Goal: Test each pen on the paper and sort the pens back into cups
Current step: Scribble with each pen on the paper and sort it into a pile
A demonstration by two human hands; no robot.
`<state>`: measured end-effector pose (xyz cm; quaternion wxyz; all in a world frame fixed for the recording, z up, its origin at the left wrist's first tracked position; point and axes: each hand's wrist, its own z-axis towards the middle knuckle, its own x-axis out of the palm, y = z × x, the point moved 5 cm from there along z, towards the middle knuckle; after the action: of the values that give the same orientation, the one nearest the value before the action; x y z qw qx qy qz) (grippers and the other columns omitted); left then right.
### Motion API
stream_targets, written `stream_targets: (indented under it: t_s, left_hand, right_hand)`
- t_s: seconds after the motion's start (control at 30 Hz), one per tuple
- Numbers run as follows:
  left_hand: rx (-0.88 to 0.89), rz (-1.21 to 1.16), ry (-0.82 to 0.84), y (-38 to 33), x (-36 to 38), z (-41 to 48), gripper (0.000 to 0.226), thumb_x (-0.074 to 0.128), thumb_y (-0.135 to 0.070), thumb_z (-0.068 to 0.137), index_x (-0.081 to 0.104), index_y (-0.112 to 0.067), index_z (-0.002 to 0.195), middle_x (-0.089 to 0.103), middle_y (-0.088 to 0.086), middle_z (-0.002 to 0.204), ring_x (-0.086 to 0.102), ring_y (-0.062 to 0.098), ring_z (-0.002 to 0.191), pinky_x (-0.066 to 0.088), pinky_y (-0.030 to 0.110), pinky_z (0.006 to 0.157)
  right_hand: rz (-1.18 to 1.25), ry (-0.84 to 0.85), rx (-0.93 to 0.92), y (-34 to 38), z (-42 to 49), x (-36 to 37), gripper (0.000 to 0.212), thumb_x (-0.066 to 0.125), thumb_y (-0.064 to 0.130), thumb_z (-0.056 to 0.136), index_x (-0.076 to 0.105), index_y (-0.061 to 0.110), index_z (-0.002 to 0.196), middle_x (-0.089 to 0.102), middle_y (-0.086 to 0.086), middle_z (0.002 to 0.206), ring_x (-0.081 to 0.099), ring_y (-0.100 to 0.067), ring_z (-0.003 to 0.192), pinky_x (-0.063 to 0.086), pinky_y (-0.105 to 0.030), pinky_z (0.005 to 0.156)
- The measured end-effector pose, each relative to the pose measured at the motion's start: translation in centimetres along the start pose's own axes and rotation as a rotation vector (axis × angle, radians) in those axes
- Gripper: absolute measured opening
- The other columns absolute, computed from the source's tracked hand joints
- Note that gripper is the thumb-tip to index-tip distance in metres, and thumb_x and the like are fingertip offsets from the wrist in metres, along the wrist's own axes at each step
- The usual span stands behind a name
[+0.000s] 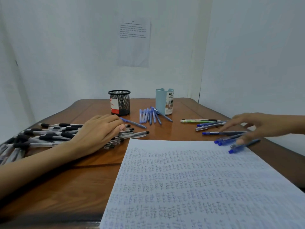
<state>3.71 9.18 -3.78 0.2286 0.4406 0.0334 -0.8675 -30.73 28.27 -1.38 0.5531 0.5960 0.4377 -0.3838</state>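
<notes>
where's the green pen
In the head view the green pen lies on the table right of centre, just right of the light blue cup, at the far side of the blue pens by the right hand.

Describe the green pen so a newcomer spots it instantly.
Find the light blue cup at the back of the wooden table. To its right, nearer the camera, blue pens lie crosswise; the green pen lies toward the back of that group. It alone has a green-and-white barrel.
</notes>
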Motion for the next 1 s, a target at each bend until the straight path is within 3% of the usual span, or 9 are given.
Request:
stream_targets:
  t_s: [0.1,0.17,0.27,0.37,0.5,0.6,0.7,0.8,1.0]
  left_hand:
    - [0.069,-0.167,0.110,-0.6,0.4,-0.1,0.067,0.008,-0.061,0.093,0.061,-0.026,0.113,0.061,-0.011,0.115,0.051,-0.003,0.104,0.041,0.017,0.088]
    - [0.174,-0.217,0.213,-1.6,0.5,-0.3,0.059,0.013,-0.059,0.094,0.056,-0.032,0.124,0.054,-0.015,0.129,0.043,-0.004,0.121,0.032,0.019,0.103]
    - [0.286,-0.144,0.268,-2.2,0.8,-0.5,0.052,0.018,-0.057,0.095,0.046,-0.037,0.134,0.039,-0.018,0.140,0.028,-0.005,0.131,0.016,0.015,0.109]
    - [0.228,-0.064,0.313,-1.7,1.2,-0.3,0.058,0.012,-0.062,0.091,0.043,-0.040,0.136,0.036,-0.015,0.144,0.020,-0.009,0.130,0.009,0.012,0.110]
    - [0.257,0.095,0.166,-1.7,0.7,-0.2,0.052,0.014,-0.050,0.098,0.057,-0.034,0.123,0.057,-0.003,0.129,0.053,0.013,0.117,0.037,0.030,0.096]
    - [0.286,0.101,0.153,-1.9,0.7,-0.3,0.046,0.020,-0.047,0.099,0.058,-0.034,0.121,0.058,-0.006,0.125,0.050,0.010,0.116,0.035,0.029,0.095]
    - [0.273,-0.015,0.179,-1.8,0.7,-0.3,0.044,0.027,-0.051,0.096,0.060,-0.036,0.120,0.055,-0.006,0.130,0.038,0.003,0.120,0.031,0.028,0.098]
    - [0.268,-0.030,0.169,-1.7,1.0,-0.3,0.042,0.029,-0.051,0.095,0.061,-0.036,0.120,0.056,-0.006,0.128,0.043,0.006,0.119,0.038,0.029,0.094]
    - [0.255,0.012,0.105,-1.6,0.7,-0.5,0.051,0.018,-0.050,0.098,0.065,-0.034,0.109,0.062,-0.004,0.118,0.058,0.014,0.108,0.042,0.025,0.083]
  right_hand:
    - [0.004,0.035,-0.029,-2.2,-0.5,0.7,0.075,0.070,0.076,0.053,0.048,0.058,0.122,0.041,0.036,0.131,0.036,0.005,0.128,0.033,-0.027,0.105]
    - [0.010,-0.010,-0.058,-3.1,-0.3,1.2,0.067,0.072,0.072,0.056,0.057,0.053,0.118,0.044,0.031,0.132,0.040,0.001,0.128,0.036,-0.032,0.107]
    - [0.058,-0.130,-0.050,-3.3,0.3,1.3,0.060,0.067,0.080,0.051,0.062,0.056,0.105,0.052,0.031,0.120,0.048,0.003,0.117,0.044,-0.033,0.100]
    - [0.061,-0.191,-0.036,-3.0,1.5,1.2,0.066,0.058,0.090,0.043,0.057,0.064,0.104,0.059,0.022,0.111,0.054,-0.004,0.109,0.048,-0.028,0.091]
    - [0.014,-0.223,-0.054,-2.1,3.5,1.0,0.067,0.046,0.097,0.037,0.049,0.073,0.099,0.055,0.024,0.106,0.054,-0.001,0.102,0.044,-0.012,0.079]
    - [-0.002,-0.286,-0.083,-1.3,4.6,0.7,0.050,0.046,0.095,0.043,0.057,0.071,0.086,0.060,0.017,0.100,0.055,0.001,0.097,0.044,-0.009,0.075]
    - [-0.005,-0.322,-0.101,0.3,5.8,0.9,0.015,0.066,0.059,0.071,0.066,0.056,0.085,0.063,0.006,0.095,0.057,-0.009,0.093,0.044,-0.017,0.075]
    - [-0.048,-0.368,-0.094,1.5,7.7,1.1,0.019,0.071,0.021,0.079,0.070,0.035,0.091,0.061,0.006,0.088,0.057,-0.015,0.088,0.044,-0.021,0.069]
    - [-0.184,-0.247,-0.053,4.0,9.7,2.0,0.030,0.072,0.030,0.077,0.068,0.032,0.107,0.058,0.011,0.086,0.053,-0.012,0.085,0.044,-0.033,0.074]
